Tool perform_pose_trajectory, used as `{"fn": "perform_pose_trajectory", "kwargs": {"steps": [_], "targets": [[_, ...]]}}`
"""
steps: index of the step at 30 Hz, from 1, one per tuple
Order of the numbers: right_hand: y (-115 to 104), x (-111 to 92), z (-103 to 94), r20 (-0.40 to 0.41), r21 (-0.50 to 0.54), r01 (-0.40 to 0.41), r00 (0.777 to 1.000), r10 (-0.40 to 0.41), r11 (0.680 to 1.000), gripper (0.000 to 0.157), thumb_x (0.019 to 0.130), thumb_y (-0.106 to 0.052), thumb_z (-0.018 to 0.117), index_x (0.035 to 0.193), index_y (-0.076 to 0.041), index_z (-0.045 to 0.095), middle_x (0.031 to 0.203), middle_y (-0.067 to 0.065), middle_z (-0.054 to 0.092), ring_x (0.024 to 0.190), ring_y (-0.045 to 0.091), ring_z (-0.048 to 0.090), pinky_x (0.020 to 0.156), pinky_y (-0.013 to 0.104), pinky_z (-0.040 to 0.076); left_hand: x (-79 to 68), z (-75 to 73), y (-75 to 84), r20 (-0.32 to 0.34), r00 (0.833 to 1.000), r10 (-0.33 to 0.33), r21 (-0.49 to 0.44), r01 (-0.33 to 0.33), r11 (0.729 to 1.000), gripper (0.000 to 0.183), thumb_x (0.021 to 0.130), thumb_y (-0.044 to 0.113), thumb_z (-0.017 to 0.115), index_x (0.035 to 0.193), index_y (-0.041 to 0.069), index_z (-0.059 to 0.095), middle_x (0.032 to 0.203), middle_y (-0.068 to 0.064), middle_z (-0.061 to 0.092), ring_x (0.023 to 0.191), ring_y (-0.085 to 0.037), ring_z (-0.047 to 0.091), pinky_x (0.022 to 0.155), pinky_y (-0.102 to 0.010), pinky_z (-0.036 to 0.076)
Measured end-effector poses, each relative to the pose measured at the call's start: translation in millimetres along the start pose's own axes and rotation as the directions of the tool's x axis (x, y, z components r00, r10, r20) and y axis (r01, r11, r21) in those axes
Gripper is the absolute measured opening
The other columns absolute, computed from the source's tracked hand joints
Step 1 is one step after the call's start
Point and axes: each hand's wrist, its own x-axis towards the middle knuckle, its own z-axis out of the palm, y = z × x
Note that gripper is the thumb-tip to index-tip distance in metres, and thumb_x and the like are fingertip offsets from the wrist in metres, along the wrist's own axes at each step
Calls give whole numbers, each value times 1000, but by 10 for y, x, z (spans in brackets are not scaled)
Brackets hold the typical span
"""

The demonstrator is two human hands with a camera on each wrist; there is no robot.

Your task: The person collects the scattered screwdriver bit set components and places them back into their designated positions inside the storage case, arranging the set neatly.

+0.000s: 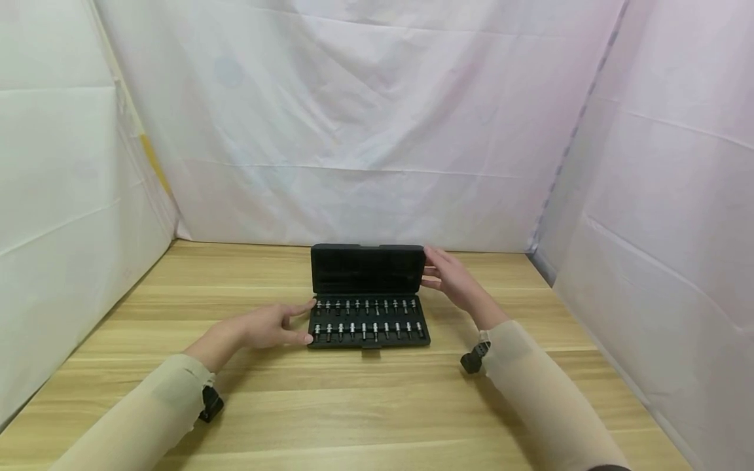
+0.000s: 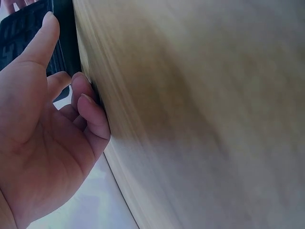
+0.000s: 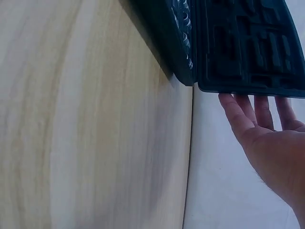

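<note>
A black bit socket case (image 1: pixel 370 317) lies on the wooden table with its lid (image 1: pixel 368 269) raised. Two rows of silver bit sockets (image 1: pixel 375 329) fill its base. My left hand (image 1: pixel 268 326) holds the base at its left side, thumb and index finger set apart along that edge. In the left wrist view, that thumb (image 2: pixel 44 40) lies along the case rim and the other fingers bend by its side wall. At the lid's right edge, my right hand (image 1: pixel 456 281) touches with extended fingers; the right wrist view shows these fingertips (image 3: pixel 228 102) against the edge.
The wooden table (image 1: pixel 330 418) stretches around the case. White cloth (image 1: pixel 353 131) hangs behind the table, and more cloth stands at its left and right sides. Each wrist carries a black camera on a strap.
</note>
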Motion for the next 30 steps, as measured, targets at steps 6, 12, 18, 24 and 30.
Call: {"fn": "perform_pose_trajectory", "kwargs": {"steps": [6, 12, 18, 24, 30], "targets": [[6, -57, -19, 6, -8, 9, 1000, -9, 1000, 58, 115, -58, 46, 141, -6, 51, 135, 10, 56, 137, 35, 57, 124, 58, 45, 17, 4, -14, 3, 1000, 1, 1, -1, 1000, 92, 101, 53, 77, 175, 25, 31, 106, -4, 77, 88, -16, 62, 93, -44, 51], [13, -162, -21, 25, -47, 40, 999, -39, 998, 47, 118, -42, 50, 140, -1, 57, 133, 9, 58, 128, 29, 59, 122, 56, 47, 24, 1, -31, 7, 1000, 8, -6, -8, 1000, 93, 102, 53, 76, 176, 23, 29, 116, -12, 79, 96, -16, 66, 96, -46, 53], [39, -261, -13, 91, -82, 69, 994, -62, 994, 48, 118, -30, 50, 149, 5, 57, 156, 19, 50, 147, 33, 51, 124, 51, 47, -7, -27, -47, 24, 1000, 8, -47, -7, 999, 95, 102, 51, 77, 176, 23, 26, 90, -5, 69, 76, -17, 51, 74, -37, 47], [56, -328, -8, 146, -134, 91, 987, -71, 987, 46, 119, -29, 49, 152, 1, 57, 166, 21, 45, 154, 38, 47, 127, 53, 42, -62, -129, -120, -37, 999, 30, -134, -35, 990, 93, 106, 45, 74, 176, 12, 23, 93, -9, 66, 74, -19, 63, 69, -34, 53], [28, -405, -11, 163, -252, 119, 983, -79, 961, 45, 117, -33, 53, 152, -5, 59, 162, 19, 52, 153, 41, 51, 130, 58, 36, -35, -212, -118, -245, 967, 76, -125, -110, 986, 80, 113, 48, 60, 175, 12, 27, 138, -19, 67, 119, -31, 71, 100, -50, 60]]}}
